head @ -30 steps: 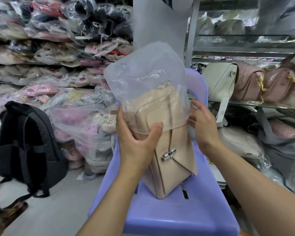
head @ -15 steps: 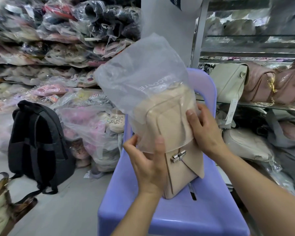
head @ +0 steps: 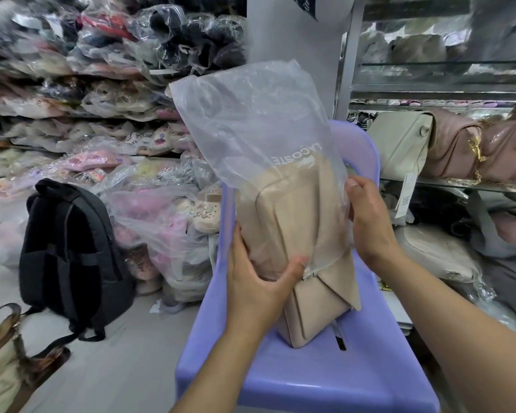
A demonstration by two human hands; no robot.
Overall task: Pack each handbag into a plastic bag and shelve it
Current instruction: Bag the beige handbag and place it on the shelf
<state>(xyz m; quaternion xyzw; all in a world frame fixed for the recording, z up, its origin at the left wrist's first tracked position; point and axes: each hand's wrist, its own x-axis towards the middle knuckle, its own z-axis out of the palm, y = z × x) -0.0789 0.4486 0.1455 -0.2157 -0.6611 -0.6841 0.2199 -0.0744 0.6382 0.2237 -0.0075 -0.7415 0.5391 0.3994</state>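
Stockroom stacked with bagged goods, and on the purple chair (head: pixel 310 383) seat the beige handbag (head: pixel 316 305) stands on end. A clear plastic bag (head: pixel 251 120) is down over its upper two-thirds; the flap end below is bare. Left hand (head: pixel 253 284) grips handbag and plastic rim, thumb across the front. Right hand (head: pixel 370 225) pinches the film on the other side. Bagging looks past halfway; the move to the shelf (head: pixel 441 184) is not yet begun.

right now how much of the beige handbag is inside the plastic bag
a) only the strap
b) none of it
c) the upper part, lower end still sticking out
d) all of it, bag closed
c: the plastic bag covers the upper part of the beige handbag, while its lower end and flap tip show bare below the bag's open rim, standing on the purple chair.
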